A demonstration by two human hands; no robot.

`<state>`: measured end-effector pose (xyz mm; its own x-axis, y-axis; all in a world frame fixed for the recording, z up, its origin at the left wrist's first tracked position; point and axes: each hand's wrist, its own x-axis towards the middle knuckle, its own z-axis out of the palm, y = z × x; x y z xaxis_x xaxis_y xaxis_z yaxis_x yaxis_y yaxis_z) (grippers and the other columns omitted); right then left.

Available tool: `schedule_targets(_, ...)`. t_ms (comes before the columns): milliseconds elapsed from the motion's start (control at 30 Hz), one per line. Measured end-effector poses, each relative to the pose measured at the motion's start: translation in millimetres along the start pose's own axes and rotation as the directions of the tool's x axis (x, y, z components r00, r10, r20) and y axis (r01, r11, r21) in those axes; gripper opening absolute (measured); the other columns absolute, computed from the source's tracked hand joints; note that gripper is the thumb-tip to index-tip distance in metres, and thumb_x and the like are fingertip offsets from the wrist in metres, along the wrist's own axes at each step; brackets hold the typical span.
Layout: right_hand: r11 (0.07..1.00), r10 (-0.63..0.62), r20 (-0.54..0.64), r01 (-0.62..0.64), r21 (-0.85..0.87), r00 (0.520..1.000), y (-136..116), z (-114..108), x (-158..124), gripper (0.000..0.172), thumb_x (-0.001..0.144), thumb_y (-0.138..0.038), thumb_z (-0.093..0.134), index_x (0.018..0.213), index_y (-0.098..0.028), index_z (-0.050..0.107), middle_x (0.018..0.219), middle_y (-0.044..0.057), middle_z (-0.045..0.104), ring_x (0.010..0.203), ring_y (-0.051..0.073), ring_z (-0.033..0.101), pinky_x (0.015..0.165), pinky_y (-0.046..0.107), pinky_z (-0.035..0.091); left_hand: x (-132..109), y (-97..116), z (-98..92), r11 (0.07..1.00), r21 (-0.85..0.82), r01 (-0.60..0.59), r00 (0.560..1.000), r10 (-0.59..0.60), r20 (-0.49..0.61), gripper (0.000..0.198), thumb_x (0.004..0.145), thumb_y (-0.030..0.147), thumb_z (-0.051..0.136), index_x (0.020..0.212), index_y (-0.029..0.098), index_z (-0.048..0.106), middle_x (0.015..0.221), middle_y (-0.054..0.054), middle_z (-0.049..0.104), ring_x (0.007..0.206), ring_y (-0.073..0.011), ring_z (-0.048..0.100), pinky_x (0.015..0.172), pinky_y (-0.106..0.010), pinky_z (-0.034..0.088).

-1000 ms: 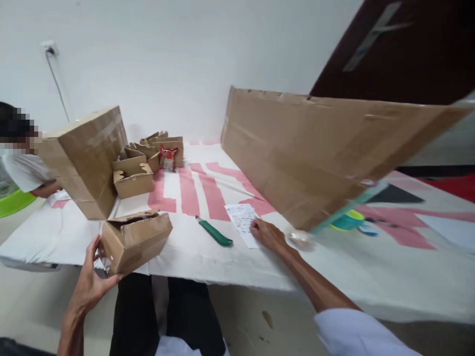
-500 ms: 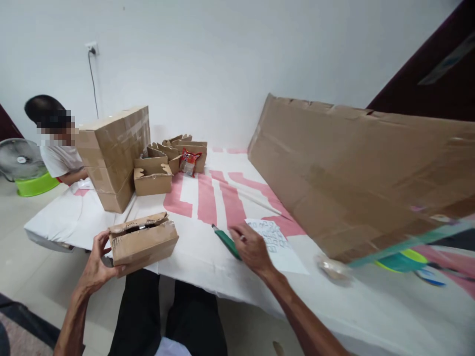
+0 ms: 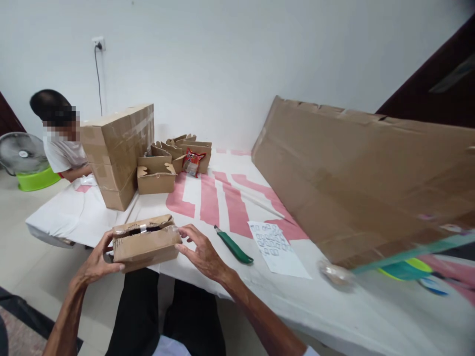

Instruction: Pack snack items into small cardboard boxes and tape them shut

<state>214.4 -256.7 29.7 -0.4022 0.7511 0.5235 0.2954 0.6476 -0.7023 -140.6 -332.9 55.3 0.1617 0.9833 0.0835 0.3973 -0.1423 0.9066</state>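
Note:
My left hand [image 3: 95, 267] grips the left end of a small cardboard box [image 3: 146, 248], thumb along its near lower side and fingers at its back edge. The box is tilted over the table's front edge. Its top has a torn slit, with something dark and a shiny strip inside that I cannot make out. At the box's right end is my right hand [image 3: 202, 252], its fingertips and thumb closed on the corner. A green utility knife [image 3: 234, 246] lies on the cloth to the right of this hand. Beyond it lies a white paper [image 3: 276, 247] with hand-drawn marks.
A tall taped carton [image 3: 118, 153] stands at the left, beside several small open boxes [image 3: 156, 179] and a red snack packet [image 3: 193, 162]. A large cardboard panel [image 3: 356, 183] leans at the right. A person [image 3: 61, 153] sits behind the carton, near a fan [image 3: 24, 154].
My right hand has let go of the green knife, left it on the cloth and moved left to the box's right end. My left hand still holds the box.

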Motion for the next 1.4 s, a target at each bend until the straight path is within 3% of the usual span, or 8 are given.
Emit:
schedule_targets(133, 0.947, 0.078, -0.071, -0.097, -0.307, 0.994, 29.6, -20.6, -10.4, 0.02, 0.105, -0.03, 0.053, 0.118, -0.023, 0.066, 0.115, 0.011, 0.069, 0.107, 0.025, 0.066, 0.092, 0.041, 0.056, 5.8, -2.4, 1.0, 0.998, -0.059, 0.026, 0.999, -0.028, -0.033, 0.073, 0.086, 0.065, 0.072, 0.145, 0.028, 0.051, 0.151, -0.014, 0.056, 0.14, -0.0393, 0.055, 0.113, -0.052, 0.05)
schedule_targets(367, 0.442, 0.526, -0.146, -0.416, -0.795, 0.838, 101.3, -57.6, -62.6, 0.019, 0.095, -0.028, 0.064, 0.112, -0.021, 0.069, 0.114, 0.014, 0.066, 0.106, 0.031, 0.064, 0.082, 0.04, 0.051, 5.3, 9.2, 11.2, 0.998, 0.027, 0.064, 0.992, -0.061, -0.112, 0.065, 0.086, 0.059, 0.074, 0.141, 0.028, 0.058, 0.145, -0.011, 0.063, 0.134, -0.0366, 0.061, 0.108, -0.049, 0.055)
schedule_targets(500, 0.661, 0.339, -0.178, -0.369, -0.654, 0.924, 85.3, -51.6, -54.5, 0.017, 0.099, -0.025, 0.056, 0.107, -0.021, 0.071, 0.106, 0.013, 0.068, 0.104, 0.03, 0.065, 0.088, 0.042, 0.053, 9.3, 16.0, 15.2, 0.998, 0.056, 0.03, 0.995, -0.024, -0.1, 0.065, 0.083, 0.058, 0.076, 0.139, 0.03, 0.06, 0.148, -0.009, 0.061, 0.131, -0.0354, 0.063, 0.109, -0.048, 0.055)
schedule_targets(633, 0.922, -0.039, -0.154, -0.024, -0.388, 0.987, 24.2, -31.6, -13.8, 0.017, 0.103, -0.03, 0.057, 0.104, -0.022, 0.072, 0.106, 0.01, 0.072, 0.106, 0.027, 0.065, 0.099, 0.044, 0.052, 18.2, 21.0, 22.9, 0.999, 0.039, 0.0, 0.999, 0.002, -0.033, 0.063, 0.084, 0.057, 0.076, 0.139, 0.03, 0.061, 0.153, -0.009, 0.058, 0.136, -0.0354, 0.06, 0.11, -0.048, 0.054)
schedule_targets(867, 0.921, -0.007, 0.202, 0.085, -0.381, 0.979, -42.0, 5.5, 32.8, 0.021, 0.1, -0.04, 0.069, 0.096, -0.021, 0.074, 0.099, 0.008, 0.073, 0.098, 0.023, 0.065, 0.09, 0.039, 0.053, 25.4, 29.3, 33.0, 0.997, 0.071, -0.024, 0.999, 0.025, -0.023, 0.063, 0.081, 0.056, 0.079, 0.135, 0.028, 0.062, 0.15, -0.012, 0.059, 0.139, -0.0364, 0.057, 0.111, -0.051, 0.053)
schedule_targets(1100, 0.983, 0.1, 0.185, -0.068, -0.172, 0.978, -41.1, 23.9, 44.6, 0.012, 0.095, -0.018, 0.068, 0.085, -0.021, 0.075, 0.087, 0.002, 0.073, 0.085, 0.018, 0.067, 0.084, 0.033, 0.053, 25.9, 29.2, 31.9, 0.994, 0.088, -0.059, 0.998, 0.056, 0.041, 0.067, 0.081, 0.059, 0.079, 0.14, 0.031, 0.061, 0.157, -0.012, 0.052, 0.146, -0.038, 0.05, 0.114, -0.052, 0.05)
schedule_targets(1267, 0.992, -0.081, 0.168, 0.096, -0.085, 0.982, -43.3, 18.0, 33.0, 0.015, 0.094, -0.014, 0.064, 0.083, -0.022, 0.071, 0.089, 0.003, 0.071, 0.088, 0.019, 0.066, 0.087, 0.035, 0.056, 33.4, 17.5, 34.8, 0.998, 0.063, -0.015, 0.994, 0.022, -0.104, 0.058, 0.098, 0.065, 0.054, 0.14, 0.026, 0.064, 0.152, -0.011, 0.059, 0.145, -0.035, 0.051, 0.122, -0.05, 0.043)
schedule_targets(1400, 0.962, -0.211, 0.117, 0.228, -0.15, 0.97, -58.7, 8.8, 8.8, 0.02, 0.093, -0.015, 0.067, 0.112, -0.02, 0.071, 0.119, 0.012, 0.071, 0.112, 0.025, 0.066, 0.1, 0.044, 0.058, 41.2, 14.1, 39.4, 0.998, 0.06, 0.025, 0.991, -0.016, -0.134, 0.059, 0.101, 0.066, 0.048, 0.137, 0.022, 0.066, 0.141, -0.01, 0.067, 0.139, -0.0338, 0.056, 0.123, -0.049, 0.042)
